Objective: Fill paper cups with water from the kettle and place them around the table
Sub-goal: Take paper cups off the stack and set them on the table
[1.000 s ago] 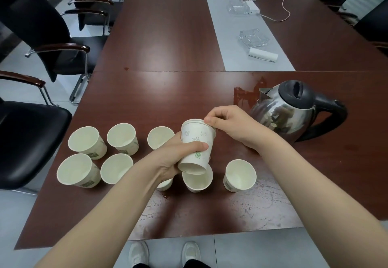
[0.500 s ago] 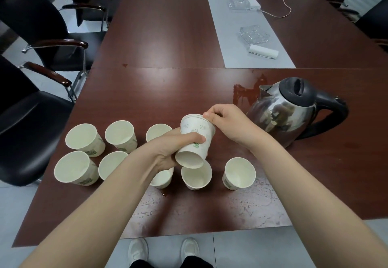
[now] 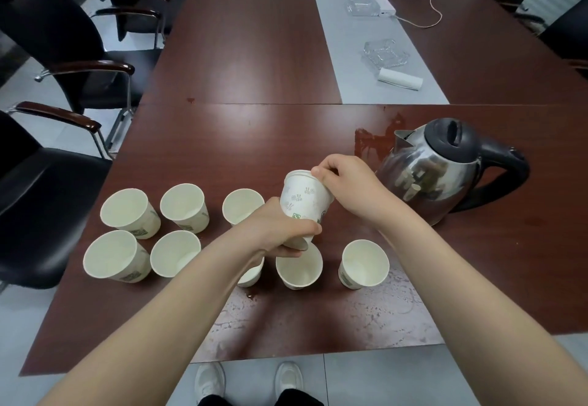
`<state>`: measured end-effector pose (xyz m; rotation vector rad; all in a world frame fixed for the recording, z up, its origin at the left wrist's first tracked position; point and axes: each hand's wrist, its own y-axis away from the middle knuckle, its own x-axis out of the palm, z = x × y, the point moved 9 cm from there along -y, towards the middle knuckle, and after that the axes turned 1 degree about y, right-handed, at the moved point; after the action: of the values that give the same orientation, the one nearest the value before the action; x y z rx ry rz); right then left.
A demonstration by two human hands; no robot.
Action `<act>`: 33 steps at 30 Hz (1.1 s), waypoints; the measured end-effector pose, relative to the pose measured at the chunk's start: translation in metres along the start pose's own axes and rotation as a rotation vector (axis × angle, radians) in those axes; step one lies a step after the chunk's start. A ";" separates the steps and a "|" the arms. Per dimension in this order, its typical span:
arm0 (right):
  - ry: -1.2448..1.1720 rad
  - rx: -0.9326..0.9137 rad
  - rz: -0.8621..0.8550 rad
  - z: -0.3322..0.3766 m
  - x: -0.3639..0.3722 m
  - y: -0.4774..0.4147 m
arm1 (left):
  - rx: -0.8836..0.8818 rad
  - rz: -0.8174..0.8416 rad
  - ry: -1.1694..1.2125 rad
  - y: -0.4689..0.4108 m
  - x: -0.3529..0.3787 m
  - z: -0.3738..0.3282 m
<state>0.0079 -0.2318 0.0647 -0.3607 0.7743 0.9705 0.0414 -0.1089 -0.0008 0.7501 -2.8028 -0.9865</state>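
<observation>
The near edge of the desk (image 3: 286, 326) is worn, its dark veneer rubbed pale and mottled. Just beyond stand the paper cups (image 3: 175, 257), thin-walled, tapered and mouth-up. Most spread toward nine o'clock of the hands, with one at six o'clock and another at four. Above them the left hand (image 3: 280, 230) closes its grip around the base of the nested cups (image 3: 304, 202), held tilted. The right hand (image 3: 346, 186) pinches the top rim (apparently to peel one free).

If a stuck cup lets go suddenly, the jerk could topple the light cups below. Too hard a pinch would crease the soft rim.

At two o'clock sits the kettle (image 3: 445, 170), rounded polished steel with a black plastic lid and handle. Its spout faces a wet patch (image 3: 372, 141) that would soak any paper base set there.
</observation>
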 end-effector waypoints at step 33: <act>-0.084 0.056 0.020 -0.021 0.004 -0.001 | 0.069 0.054 -0.113 -0.003 0.000 -0.009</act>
<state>0.0013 -0.2418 0.0473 -0.2632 0.7284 0.9744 0.0449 -0.1159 0.0042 0.6417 -2.9506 -0.9573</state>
